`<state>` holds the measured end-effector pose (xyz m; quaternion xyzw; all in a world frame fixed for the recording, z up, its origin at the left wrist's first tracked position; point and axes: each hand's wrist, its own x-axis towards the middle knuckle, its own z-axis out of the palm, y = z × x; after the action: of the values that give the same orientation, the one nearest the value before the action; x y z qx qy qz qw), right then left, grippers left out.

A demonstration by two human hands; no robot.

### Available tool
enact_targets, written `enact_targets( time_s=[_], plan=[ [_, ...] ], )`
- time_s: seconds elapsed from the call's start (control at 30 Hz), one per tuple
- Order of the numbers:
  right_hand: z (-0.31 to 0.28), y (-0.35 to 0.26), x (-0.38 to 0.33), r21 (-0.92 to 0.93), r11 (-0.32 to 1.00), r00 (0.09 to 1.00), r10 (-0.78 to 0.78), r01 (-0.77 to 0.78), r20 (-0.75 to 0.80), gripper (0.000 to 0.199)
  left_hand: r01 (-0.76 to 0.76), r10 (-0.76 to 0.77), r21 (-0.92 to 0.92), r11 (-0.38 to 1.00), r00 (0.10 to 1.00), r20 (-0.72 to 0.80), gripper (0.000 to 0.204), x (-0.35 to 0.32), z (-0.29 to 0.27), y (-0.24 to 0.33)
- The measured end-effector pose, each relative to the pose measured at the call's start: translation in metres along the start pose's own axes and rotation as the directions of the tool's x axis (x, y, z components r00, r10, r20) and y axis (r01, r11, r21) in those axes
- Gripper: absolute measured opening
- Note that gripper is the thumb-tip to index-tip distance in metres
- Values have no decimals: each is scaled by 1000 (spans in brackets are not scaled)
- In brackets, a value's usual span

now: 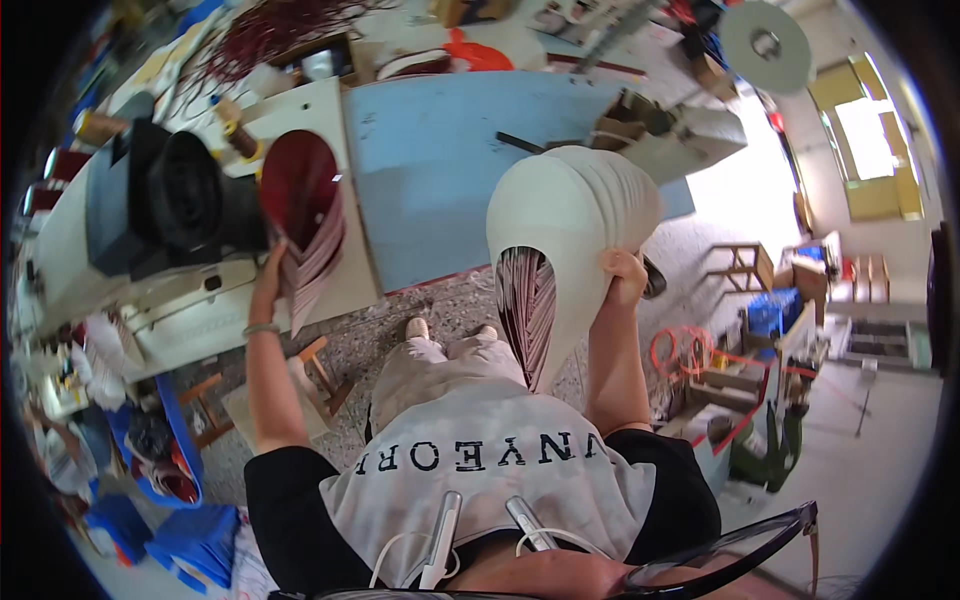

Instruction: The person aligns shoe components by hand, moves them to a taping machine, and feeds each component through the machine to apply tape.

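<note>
Closest in, the person wears a mottled grey-and-white shirt [480, 465] with black sleeves, above pale trousers [440, 375]. The right hand [625, 277] is closed around the right edge of a thick stack of curved white sheet pieces [555, 210], its thumb on the outer face; the stack bulges at the top, tapers to a point below, and shows reddish striped layers inside its opening. The left hand [268, 280] grasps the lower left edge of a narrower stack of curved dark red pieces [300, 175] with pale pinkish layered edges, its fingers partly hidden. This second stack stands upright right beside a large dark grey and black machine [165, 200]; whether the two touch, I cannot tell. Between the stacks spreads a light blue tabletop [430, 180], next to an off-white table surface [362, 265]. Farther off, a small brown wooden stool [740, 265] stands on the right, a tangle of thin dark red strips [270, 40] lies past the machine, and a bright window [868, 140] opens in the wall
</note>
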<state>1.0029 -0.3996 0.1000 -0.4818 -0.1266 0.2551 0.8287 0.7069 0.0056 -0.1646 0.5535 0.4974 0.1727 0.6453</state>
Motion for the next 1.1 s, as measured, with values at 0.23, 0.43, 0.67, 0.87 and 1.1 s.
enact_targets(
  time_s=[0.23,0.43,0.67,0.87,1.1],
  plan=[
    [-103,-96,-87,-423,874,815,-418,240,-401,58,89,-94,547,832,995,-19,80,-38,-5,41],
    [-120,-148,-133,-683,718,568,-621,136,-540,56,-493,718,671,554,691,-85,38,-103,69,72],
    [-174,-103,-72,-864,502,852,-440,-28,-283,46,-287,287,-151,946,528,799,43,-247,335,98],
    [-156,-95,-50,-963,262,950,-282,-57,-133,72,-131,263,-228,965,414,872,79,-327,445,102],
    [-154,-119,-59,-967,123,971,58,223,232,101,-452,506,-294,842,471,723,83,-343,480,84]
  ],
)
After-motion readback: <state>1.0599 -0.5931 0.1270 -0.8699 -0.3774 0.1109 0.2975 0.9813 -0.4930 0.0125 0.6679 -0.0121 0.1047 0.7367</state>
